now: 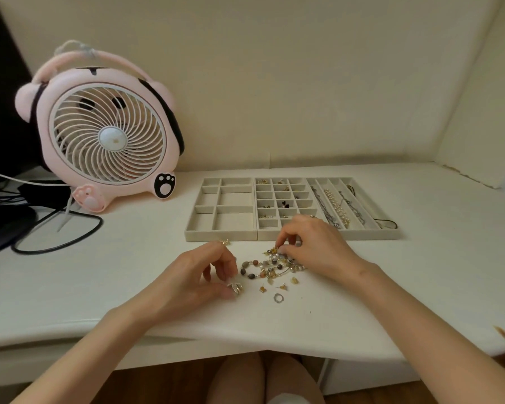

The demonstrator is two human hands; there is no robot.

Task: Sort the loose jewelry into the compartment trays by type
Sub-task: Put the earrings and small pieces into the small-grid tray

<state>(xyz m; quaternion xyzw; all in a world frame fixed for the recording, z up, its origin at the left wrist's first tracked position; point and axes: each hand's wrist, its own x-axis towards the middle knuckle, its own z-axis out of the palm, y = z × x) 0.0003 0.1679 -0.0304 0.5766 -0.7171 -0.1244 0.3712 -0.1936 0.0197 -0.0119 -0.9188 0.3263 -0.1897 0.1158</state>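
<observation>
- at the far left, black cables loop across the white tabletop, beside some dark gear i can't make out.
- a pink fan with animal ears and paw-shaped feet stands upright near the back wall, left of the trays.
- the left tray, beige with a few large compartments, sits flat behind the hands.
- a small gold piece lies on the tabletop just in front of that tray.
- the left hand rests on the tabletop with its fingers curled, thumb and fingertip pinching a silvery ring.
- just right of it lies the bead pile, a tangle of brown, grey and pearl bracelets, loose on the tabletop in front of the trays.
- a few tiny amber studs and a plain silver ring lie apart on the near side of the pile.
- the middle tray, a grid of small squares, touches the left tray; earrings sit in several squares.
- the right hand arches over the pile's far edge, its curled fingertips nipping a bit of the bead pile.
- the right tray has long slots holding a pearl strand and thin chains.
- a brown mark shows on the tabletop's near right edge.
</observation>
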